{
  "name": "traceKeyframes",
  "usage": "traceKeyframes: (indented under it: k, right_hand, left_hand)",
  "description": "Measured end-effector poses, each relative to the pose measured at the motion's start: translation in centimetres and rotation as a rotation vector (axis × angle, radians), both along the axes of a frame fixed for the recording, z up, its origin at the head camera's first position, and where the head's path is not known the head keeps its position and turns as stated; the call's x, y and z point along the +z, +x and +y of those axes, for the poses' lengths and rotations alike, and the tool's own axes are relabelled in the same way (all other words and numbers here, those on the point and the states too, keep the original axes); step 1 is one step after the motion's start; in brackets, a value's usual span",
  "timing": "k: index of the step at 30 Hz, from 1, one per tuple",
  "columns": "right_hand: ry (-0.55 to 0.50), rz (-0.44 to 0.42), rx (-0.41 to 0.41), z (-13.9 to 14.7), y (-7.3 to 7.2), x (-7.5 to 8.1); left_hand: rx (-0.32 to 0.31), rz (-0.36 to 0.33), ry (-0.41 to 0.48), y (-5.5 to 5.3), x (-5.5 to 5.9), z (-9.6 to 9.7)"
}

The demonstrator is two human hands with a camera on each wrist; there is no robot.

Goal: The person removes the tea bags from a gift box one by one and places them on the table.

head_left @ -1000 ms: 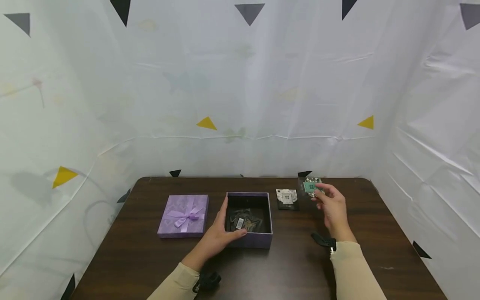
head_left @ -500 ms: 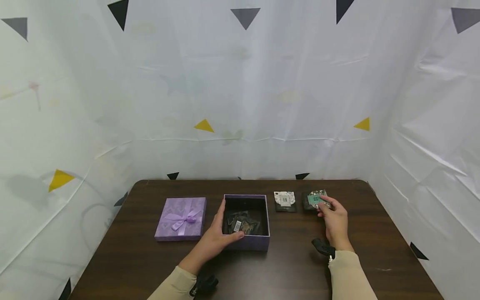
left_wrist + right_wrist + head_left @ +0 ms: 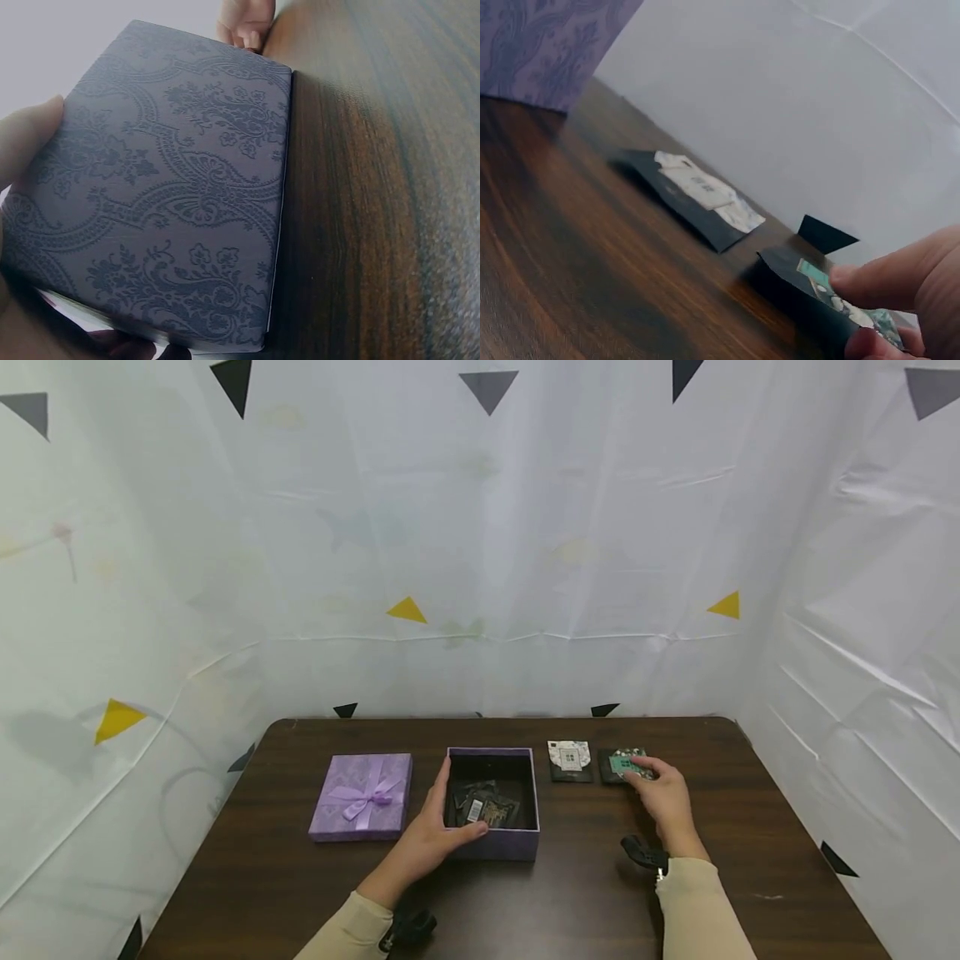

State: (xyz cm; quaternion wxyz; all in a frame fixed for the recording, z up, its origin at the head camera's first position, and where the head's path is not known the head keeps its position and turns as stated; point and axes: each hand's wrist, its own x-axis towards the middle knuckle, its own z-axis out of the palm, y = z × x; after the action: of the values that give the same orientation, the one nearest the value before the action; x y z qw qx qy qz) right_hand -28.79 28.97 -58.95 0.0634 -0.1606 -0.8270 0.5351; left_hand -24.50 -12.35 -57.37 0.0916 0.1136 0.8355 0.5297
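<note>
My left hand (image 3: pixel 427 842) grips the near left corner of an open purple gift box (image 3: pixel 495 846), with its thumb over the near rim. The box's patterned side (image 3: pixel 172 180) fills much of the left wrist view. Inside it lie several small black packets (image 3: pixel 487 806), one bearing a barcode. On the right, my right hand (image 3: pixel 667 802) holds a black packet with a green label (image 3: pixel 621 764), its thumb on the label; the packet lies at the tabletop. Just left of that is a black packet with a white label (image 3: pixel 570 760), lying flat and untouched.
The box's purple lid (image 3: pixel 362 802), tied with a ribbon bow, lies left of the box on the dark wooden table (image 3: pixel 555 910). A white curtain with coloured triangles (image 3: pixel 495 527) hangs behind the table and along both sides.
My right hand has lowered the green-labelled packet from the air to the table, beside the white-labelled one, and shifted it slightly left. My left hand stays on the box.
</note>
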Motion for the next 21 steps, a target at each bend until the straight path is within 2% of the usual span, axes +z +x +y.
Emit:
traceKeyframes:
  k: [5, 13, 21]
  right_hand:
    - [0.121, -0.004, 0.036, 0.02, -0.29, -0.02]
    - [0.339, 0.026, 0.041, -0.05, -0.58, -0.54]
    - [0.426, 0.038, 0.041, -0.17, -0.43, -0.74]
  left_hand:
    - [0.001, 0.000, -0.004, -0.11, -0.05, 0.04]
    - [0.002, 0.002, -0.007, -0.14, -0.06, 0.00]
    - [0.008, 0.000, -0.007, -0.18, -0.12, 0.00]
